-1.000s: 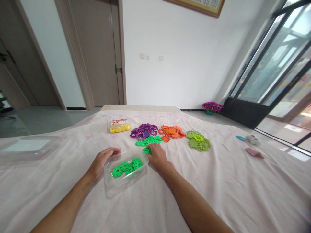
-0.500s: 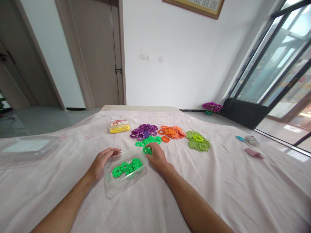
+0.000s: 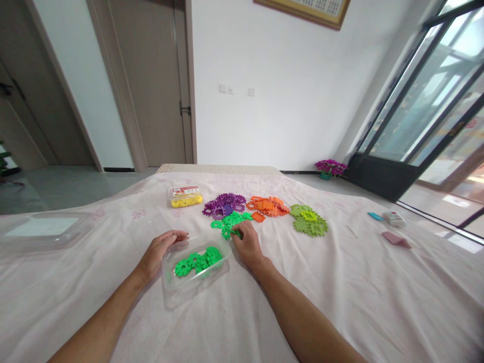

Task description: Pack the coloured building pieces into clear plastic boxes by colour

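Support surface: a desk covered by a wrinkled, pale pink floral cloth (image 3: pixel 340 297). At its far left, well apart from both hands, a large, flat, clear plastic container (image 3: pixel 75 236) with a white label is set. Centrally, in front of the person, a rectangular, clear plastic open box (image 3: pixel 189 287) is placed, slightly askew.

The far left corner of the box is met by the left hand (image 3: pixel 159 250), its fingers laid nearly straight along the rim; whether the box is gripped cannot be told. The right hand (image 3: pixel 247 245) is held just beyond the box's far right corner, thumb and fingers drawn together.

Inside the box, bright green, notched plastic discs (image 3: pixel 200 260) are overlapped in a loose row, between the two hands. Beyond the right hand, a heap of purple toothed plastic pieces (image 3: pixel 227 203) and a heap of orange toothed plastic pieces (image 3: pixel 267 204) are spread side by side. To its right, well apart, olive and lime toothed plastic pieces (image 3: pixel 309 220) are piled. A small, clear box of yellow pieces (image 3: pixel 185 196) is seen beyond the left hand.

A loose bright green heap (image 3: pixel 230 220) is located just past the right fingertips. Smallest: a single bright green notched piece (image 3: pixel 226 234) is pinched at those fingertips, partly hidden, beside the heap's near edge.
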Demonstrator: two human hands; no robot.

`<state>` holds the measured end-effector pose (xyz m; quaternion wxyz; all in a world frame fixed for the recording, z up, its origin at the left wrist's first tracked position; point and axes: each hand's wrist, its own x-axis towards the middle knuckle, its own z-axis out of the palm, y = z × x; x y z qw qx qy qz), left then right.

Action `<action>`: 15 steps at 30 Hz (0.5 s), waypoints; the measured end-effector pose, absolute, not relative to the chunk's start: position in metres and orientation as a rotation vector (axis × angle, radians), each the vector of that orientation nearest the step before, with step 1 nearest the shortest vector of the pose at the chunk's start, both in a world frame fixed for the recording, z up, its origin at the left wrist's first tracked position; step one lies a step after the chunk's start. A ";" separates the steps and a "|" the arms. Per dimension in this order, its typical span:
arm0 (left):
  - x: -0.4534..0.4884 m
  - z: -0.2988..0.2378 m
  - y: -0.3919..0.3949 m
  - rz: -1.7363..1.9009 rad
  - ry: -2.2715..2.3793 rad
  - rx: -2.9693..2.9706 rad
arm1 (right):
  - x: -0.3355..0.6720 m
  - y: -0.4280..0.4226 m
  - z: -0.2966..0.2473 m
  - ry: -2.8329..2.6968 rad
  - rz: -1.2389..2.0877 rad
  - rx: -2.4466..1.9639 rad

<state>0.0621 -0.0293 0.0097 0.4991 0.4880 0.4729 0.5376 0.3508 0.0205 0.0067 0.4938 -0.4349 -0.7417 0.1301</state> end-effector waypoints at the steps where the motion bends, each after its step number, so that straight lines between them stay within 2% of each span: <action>1: 0.062 0.010 -0.029 1.302 1.148 1.181 | 0.351 0.021 0.007 -1.773 0.313 -1.051; 10: 0.063 0.011 -0.030 1.299 1.160 1.190 | 0.343 0.016 0.024 -1.505 0.385 -1.028; 15: 0.062 0.009 -0.029 1.300 1.151 1.182 | 0.330 0.000 0.040 -1.551 0.486 -0.919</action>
